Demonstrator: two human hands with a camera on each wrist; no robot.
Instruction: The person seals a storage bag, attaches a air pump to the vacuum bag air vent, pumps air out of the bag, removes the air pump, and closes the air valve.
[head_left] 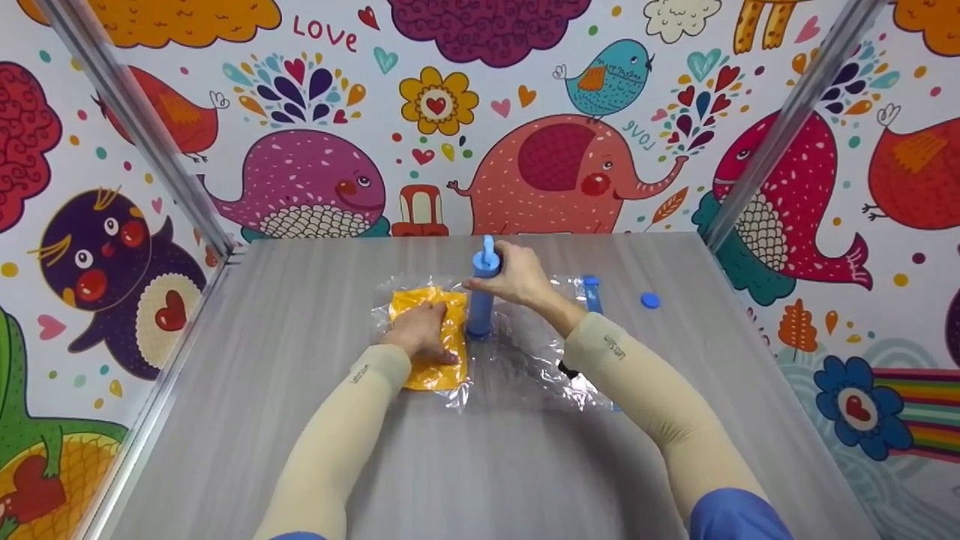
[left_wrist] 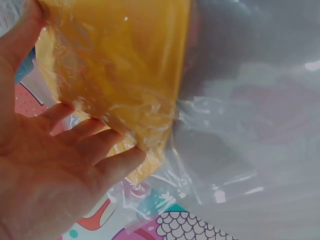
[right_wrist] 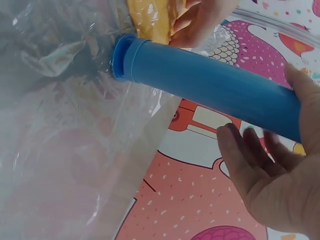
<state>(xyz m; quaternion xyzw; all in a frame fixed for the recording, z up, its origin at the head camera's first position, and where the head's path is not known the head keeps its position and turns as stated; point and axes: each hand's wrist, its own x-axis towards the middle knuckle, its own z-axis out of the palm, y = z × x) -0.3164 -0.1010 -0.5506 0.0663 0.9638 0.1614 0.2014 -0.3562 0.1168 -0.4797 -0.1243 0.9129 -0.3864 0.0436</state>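
Observation:
A clear plastic vacuum bag (head_left: 517, 352) lies flat on the table with a folded yellow item (head_left: 420, 379) inside its left part. My left hand (head_left: 420, 330) rests on the yellow item through the plastic, fingers spread; the left wrist view shows its fingertips along the item's edge. Just to the right, a blue hand pump (head_left: 480, 311) stands upright, its flanged base on the bag. My right hand (head_left: 521, 277) holds the pump near its top, thumb on one side and fingers on the other. The pump's light-blue looped handle (head_left: 488, 249) sits close above the barrel.
A round blue cap (head_left: 650, 300) lies on the table (head_left: 720, 390) to the right of the bag. Along the bag's right edge runs a blue strip (head_left: 592, 296). A small black piece (head_left: 568, 370) shows beside my right sleeve. Patterned walls (head_left: 435, 172) enclose the table.

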